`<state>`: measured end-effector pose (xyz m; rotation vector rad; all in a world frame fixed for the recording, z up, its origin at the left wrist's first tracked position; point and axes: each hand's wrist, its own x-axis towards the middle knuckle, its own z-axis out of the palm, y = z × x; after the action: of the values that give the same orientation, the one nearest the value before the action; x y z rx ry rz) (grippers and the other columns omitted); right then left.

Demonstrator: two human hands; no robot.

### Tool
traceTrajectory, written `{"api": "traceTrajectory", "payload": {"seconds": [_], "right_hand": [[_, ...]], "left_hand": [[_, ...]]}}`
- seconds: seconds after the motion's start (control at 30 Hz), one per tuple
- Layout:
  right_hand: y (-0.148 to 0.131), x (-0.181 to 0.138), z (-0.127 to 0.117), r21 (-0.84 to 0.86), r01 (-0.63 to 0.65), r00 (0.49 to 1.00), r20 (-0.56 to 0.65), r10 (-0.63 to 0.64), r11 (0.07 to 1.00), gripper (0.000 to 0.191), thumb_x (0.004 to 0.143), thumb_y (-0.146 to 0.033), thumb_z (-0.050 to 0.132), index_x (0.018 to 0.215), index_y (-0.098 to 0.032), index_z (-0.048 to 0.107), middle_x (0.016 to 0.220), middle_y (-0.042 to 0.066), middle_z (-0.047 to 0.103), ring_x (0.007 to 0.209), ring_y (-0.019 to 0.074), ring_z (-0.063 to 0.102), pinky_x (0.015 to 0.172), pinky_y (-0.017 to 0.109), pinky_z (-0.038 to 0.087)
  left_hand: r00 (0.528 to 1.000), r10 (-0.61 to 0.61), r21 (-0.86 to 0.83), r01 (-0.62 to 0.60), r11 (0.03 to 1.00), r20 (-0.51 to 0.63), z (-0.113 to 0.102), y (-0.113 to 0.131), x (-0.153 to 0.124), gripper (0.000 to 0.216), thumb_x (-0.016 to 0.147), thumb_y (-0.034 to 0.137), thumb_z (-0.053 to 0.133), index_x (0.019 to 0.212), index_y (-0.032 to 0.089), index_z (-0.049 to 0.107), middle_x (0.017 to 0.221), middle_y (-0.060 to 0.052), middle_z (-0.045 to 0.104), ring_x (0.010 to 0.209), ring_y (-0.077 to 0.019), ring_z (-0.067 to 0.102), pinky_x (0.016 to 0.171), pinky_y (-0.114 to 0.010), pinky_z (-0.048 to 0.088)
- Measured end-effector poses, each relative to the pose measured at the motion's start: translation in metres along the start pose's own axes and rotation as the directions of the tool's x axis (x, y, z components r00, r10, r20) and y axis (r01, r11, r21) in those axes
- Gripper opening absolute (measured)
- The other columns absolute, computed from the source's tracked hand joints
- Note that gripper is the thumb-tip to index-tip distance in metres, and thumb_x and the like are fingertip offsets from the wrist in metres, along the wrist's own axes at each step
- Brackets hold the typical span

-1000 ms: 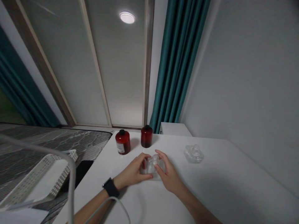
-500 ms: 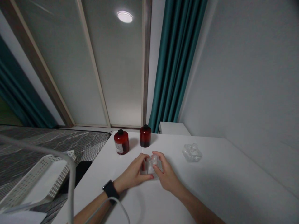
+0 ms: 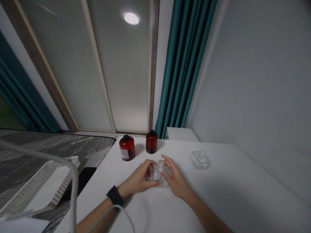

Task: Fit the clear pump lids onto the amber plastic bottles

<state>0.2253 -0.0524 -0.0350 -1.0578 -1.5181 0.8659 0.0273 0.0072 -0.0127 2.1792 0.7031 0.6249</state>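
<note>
A small clear plastic container (image 3: 158, 174) sits on the white table (image 3: 233, 194) between my two hands. My left hand (image 3: 139, 179), with a black watch on its wrist, curls round the container's left side, thumb along its front. My right hand (image 3: 176, 179) grips the right side, fingers bent over the top. Both hands are closed on it. What the container holds is too faint to make out.
Two dark red bottles (image 3: 126, 148) (image 3: 152, 141) with black caps stand at the table's far edge. A second clear container (image 3: 200, 159) lies to the right. A white perforated basket (image 3: 36, 184) sits left, off the table. Teal curtain (image 3: 184, 64) and grey wall behind.
Both hands keep hold of the clear container in almost the same spot; only slight finger shifts and small camera movement show.
</note>
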Motion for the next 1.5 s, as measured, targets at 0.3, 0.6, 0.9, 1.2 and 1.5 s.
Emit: {"api": "traceTrajectory", "payload": {"seconds": [0.3,0.6,0.9,1.2,1.5], "right_hand": [[-0.002,-0.001,0.013,0.013,-0.014,0.991,-0.134,0.016,1.0,0.03,0.089,-0.025,0.056,0.118,-0.025,0.048,0.11,0.006,0.063,0.109,0.0209,0.061,0.099,0.038,0.047],[0.003,0.0,-0.01,-0.041,0.006,1.0,0.03,-0.004,0.999,0.064,0.083,-0.009,0.053,0.143,-0.026,0.035,0.146,0.009,0.046,0.141,0.0205,0.038,0.121,0.046,0.023],[-0.006,-0.004,-0.014,-0.163,-0.124,0.986,0.09,0.139,0.979,0.087,0.076,-0.013,0.067,0.151,-0.029,0.026,0.142,0.01,0.047,0.132,0.0257,0.046,0.116,0.05,0.03],[0.017,0.006,-0.024,-0.166,-0.098,0.993,-0.082,0.085,0.981,0.081,0.077,-0.015,0.062,0.149,-0.026,0.028,0.142,0.01,0.048,0.131,0.0245,0.047,0.115,0.046,0.032],[0.04,0.022,-0.042,-0.177,-0.105,0.977,-0.2,0.069,0.979,0.081,0.077,-0.024,0.062,0.149,-0.025,0.025,0.137,0.012,0.05,0.13,0.0247,0.049,0.114,0.049,0.034]], "left_hand": [[0.997,0.0,0.11,0.008,0.994,-0.075,0.013,0.004,-0.004,0.05,0.084,0.032,0.067,0.128,0.021,0.044,0.109,-0.006,0.054,0.084,-0.0195,0.054,0.08,-0.035,0.048],[0.998,0.001,0.108,0.005,0.994,-0.063,0.002,-0.009,0.0,0.056,0.086,0.037,0.068,0.133,0.023,0.043,0.114,-0.006,0.055,0.087,-0.0209,0.054,0.084,-0.038,0.047],[0.996,0.053,0.063,-0.048,0.997,-0.074,0.003,-0.023,-0.001,0.06,0.086,0.04,0.069,0.136,0.022,0.043,0.113,-0.008,0.056,0.087,-0.0217,0.056,0.08,-0.037,0.049],[0.984,0.074,0.119,-0.055,0.991,-0.162,-0.002,-0.014,0.0,0.045,0.097,0.03,0.051,0.14,0.023,0.042,0.119,-0.009,0.057,0.092,-0.0209,0.059,0.089,-0.038,0.049],[0.985,0.155,0.364,-0.116,0.924,-0.08,-0.003,-0.006,-0.002,0.022,0.092,0.021,0.052,0.112,0.023,0.061,0.105,-0.006,0.064,0.092,-0.0227,0.06,0.083,-0.036,0.046]]}}
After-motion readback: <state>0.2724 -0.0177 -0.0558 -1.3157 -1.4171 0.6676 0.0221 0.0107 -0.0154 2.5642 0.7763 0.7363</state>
